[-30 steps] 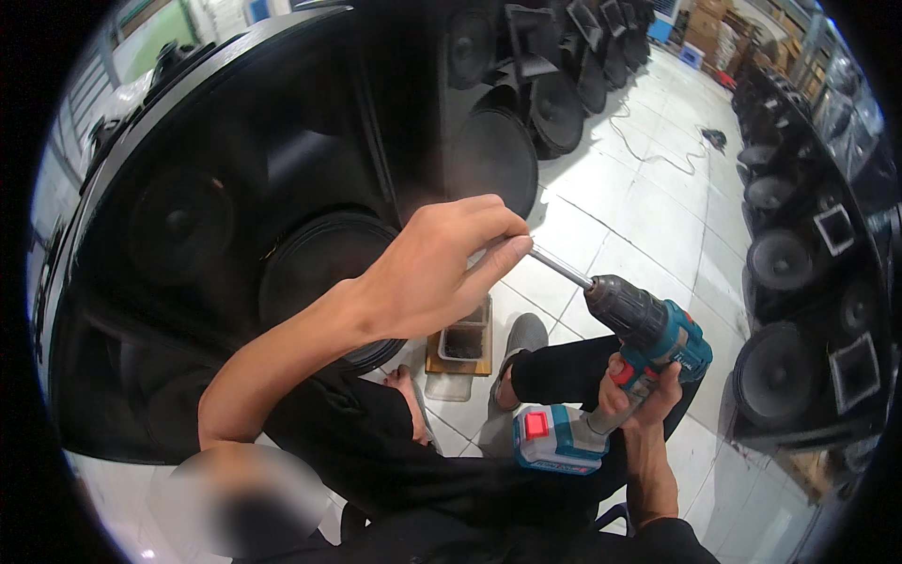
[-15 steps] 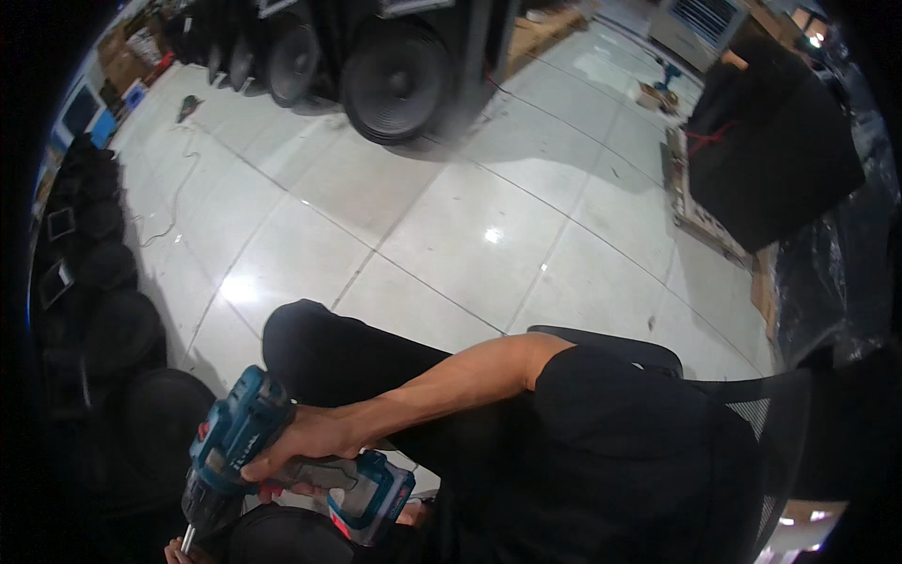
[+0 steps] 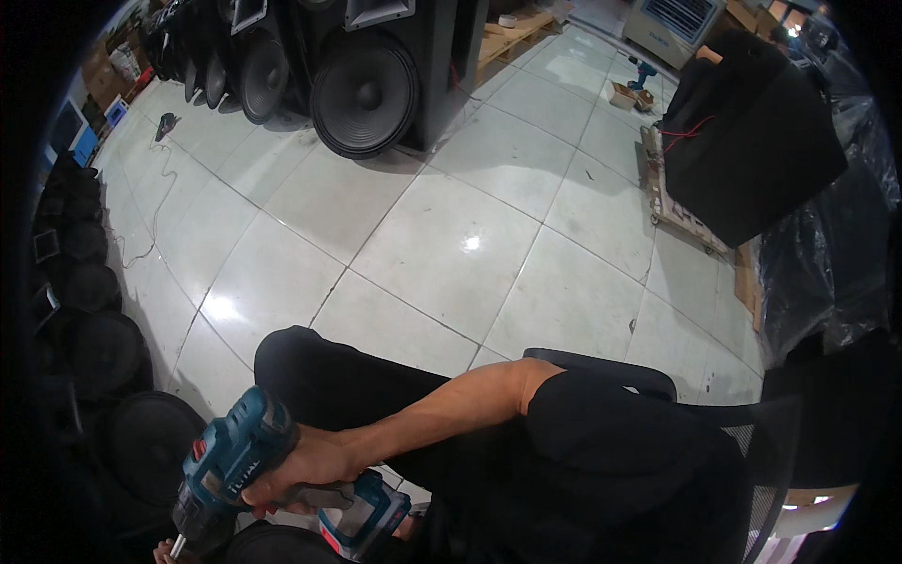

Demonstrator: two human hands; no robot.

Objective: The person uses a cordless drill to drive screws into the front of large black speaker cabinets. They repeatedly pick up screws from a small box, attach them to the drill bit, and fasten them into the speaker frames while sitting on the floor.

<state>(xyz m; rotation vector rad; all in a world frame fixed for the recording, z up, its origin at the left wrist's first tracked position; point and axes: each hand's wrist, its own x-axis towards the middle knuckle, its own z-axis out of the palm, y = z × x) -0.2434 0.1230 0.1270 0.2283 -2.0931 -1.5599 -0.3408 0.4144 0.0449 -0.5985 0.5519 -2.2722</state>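
Note:
My right hand (image 3: 305,465) is wrapped round the handle of a teal and black cordless drill (image 3: 240,451), which points down to the lower left. A silver bit (image 3: 178,545) sticks out of its black chuck. At the bit's tip, only the fingertips of my left hand (image 3: 163,553) show, curled close together; what they pinch, if anything, is hidden. Below the drill, a round black speaker part (image 3: 277,545) is partly in view, cut off by the lower edge.
Black speakers (image 3: 146,437) line the left side, and tall speaker cabinets (image 3: 366,99) stand at the back. A black cabinet (image 3: 752,141) rests on a wheeled board (image 3: 691,221) at the right. Another drill (image 3: 642,70) stands far off. A cable (image 3: 155,221) trails over the tiled floor (image 3: 442,249).
The view has shifted slightly, so the background sits a little lower and further left. The drill stays in my right hand, its bit still by my left fingertips.

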